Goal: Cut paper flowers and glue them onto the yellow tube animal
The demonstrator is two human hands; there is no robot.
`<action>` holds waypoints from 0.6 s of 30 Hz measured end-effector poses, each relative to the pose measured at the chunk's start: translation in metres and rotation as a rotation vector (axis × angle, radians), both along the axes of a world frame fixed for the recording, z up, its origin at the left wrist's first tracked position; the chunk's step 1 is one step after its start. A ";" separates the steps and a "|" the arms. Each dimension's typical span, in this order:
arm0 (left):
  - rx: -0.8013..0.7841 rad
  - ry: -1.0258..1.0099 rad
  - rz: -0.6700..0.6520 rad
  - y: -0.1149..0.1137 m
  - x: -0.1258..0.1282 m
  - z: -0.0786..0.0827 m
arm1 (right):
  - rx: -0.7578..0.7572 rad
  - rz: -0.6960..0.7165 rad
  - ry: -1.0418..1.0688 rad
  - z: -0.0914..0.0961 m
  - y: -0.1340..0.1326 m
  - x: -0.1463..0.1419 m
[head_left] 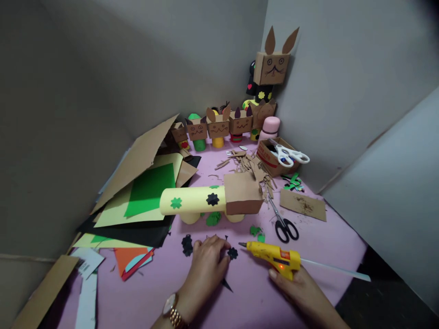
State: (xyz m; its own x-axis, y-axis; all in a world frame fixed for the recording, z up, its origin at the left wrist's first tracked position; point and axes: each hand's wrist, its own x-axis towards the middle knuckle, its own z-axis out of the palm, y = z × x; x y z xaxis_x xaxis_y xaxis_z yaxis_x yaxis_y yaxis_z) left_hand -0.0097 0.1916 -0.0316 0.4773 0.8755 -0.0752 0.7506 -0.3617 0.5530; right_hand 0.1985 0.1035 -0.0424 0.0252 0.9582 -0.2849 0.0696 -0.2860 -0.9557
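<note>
My right hand [295,288] is wrapped around a yellow hot glue gun [269,254] with an orange light lit and a clear glue stick [338,268] at its back. Its dark nozzle points left, a little apart from a black paper flower [233,253]. The thumb and fingers of my left hand [210,259] pinch that flower's left edge. More black flowers [187,245] lie left of this hand. Beyond both hands stands a cardboard-headed figure with a pale yellow tube body [195,199], bearing green and black flowers. Its face is turned out of sight.
Black-handled scissors [287,230] and green paper flowers [256,232] lie nearby. Coloured sheets [151,187] and cardboard fill the left. Finished box-headed figures [218,128] line the back. A carton [270,160] with white-handled scissors [288,154] stands at right, beside cardboard scraps [245,161].
</note>
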 end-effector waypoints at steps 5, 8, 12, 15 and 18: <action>-0.029 -0.010 0.032 0.002 -0.001 0.000 | -0.003 -0.043 0.029 0.001 -0.001 -0.002; -0.035 -0.010 0.045 0.003 -0.001 0.001 | -0.015 -0.058 0.015 0.002 -0.001 -0.003; -0.038 0.002 0.048 0.005 0.000 0.002 | -0.006 -0.050 -0.012 0.001 0.000 -0.004; -0.039 0.006 0.049 0.006 0.002 0.001 | -0.010 -0.036 -0.033 0.001 -0.001 -0.003; -0.045 -0.029 0.051 0.003 0.001 0.003 | -0.019 -0.030 -0.063 0.000 -0.001 -0.002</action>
